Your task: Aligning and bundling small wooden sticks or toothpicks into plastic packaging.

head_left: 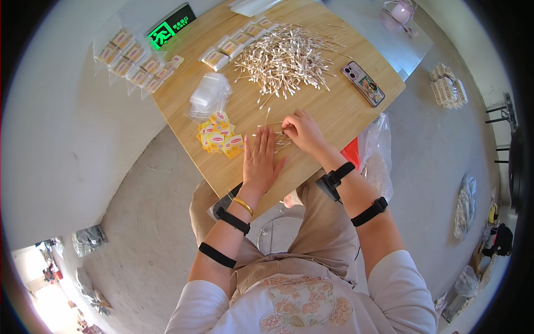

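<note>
My left hand [261, 158] lies flat, fingers spread, on the wooden table [334, 114], next to a few loose cotton swabs [280, 142]. My right hand [303, 131] is curled just to the right of them, its fingertips pinching a swab at the small bunch. A large heap of wooden-stick cotton swabs [286, 58] lies farther back in the middle of the table. A cluster of small yellow sachets [221, 136] sits just left of my left hand.
A stack of clear plastic bags [208, 94] lies behind the sachets. Filled packets [239, 39] line the far left edge, more [136, 61] on the white ledge. A phone [362, 83] rests at the right. A plastic bag [378, 150] hangs off the table's right side.
</note>
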{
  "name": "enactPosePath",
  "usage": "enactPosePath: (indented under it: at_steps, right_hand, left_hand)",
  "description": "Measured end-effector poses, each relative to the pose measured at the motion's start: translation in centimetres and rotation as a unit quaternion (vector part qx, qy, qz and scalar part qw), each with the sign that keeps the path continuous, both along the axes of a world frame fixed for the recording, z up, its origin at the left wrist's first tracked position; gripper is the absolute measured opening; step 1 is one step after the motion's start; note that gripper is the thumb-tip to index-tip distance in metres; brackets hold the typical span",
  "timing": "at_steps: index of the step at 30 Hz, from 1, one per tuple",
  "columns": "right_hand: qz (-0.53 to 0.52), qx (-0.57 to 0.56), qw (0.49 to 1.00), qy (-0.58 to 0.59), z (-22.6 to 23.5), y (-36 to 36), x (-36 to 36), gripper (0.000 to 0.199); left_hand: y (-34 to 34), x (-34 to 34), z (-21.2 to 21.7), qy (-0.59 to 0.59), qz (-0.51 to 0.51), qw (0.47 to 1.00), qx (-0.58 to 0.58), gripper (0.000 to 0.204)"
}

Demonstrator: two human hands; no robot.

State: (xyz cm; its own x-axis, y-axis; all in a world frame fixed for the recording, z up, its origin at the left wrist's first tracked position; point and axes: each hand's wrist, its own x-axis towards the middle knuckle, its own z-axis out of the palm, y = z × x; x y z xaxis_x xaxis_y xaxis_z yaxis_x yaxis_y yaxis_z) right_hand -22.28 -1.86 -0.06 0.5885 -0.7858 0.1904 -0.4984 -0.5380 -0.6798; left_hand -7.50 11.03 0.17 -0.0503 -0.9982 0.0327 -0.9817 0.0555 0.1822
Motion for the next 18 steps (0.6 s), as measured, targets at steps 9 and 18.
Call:
enactPosePath:
  at_steps: [9,18]
  right_hand:
    - [0.008,0.023,0.999,-0.032,0.14,0.61,-0.28,0.016]
    - [0.015,-0.025,1.0,0.001,-0.07,1.11,0.29,0.015]
  left_hand:
    - [0.44,0.11,-0.17,-0.003,-0.01,1.0,0.001,0.083]
    - [0.26,0.35,-0.54,0.001,-0.009,1.0,0.0,0.083]
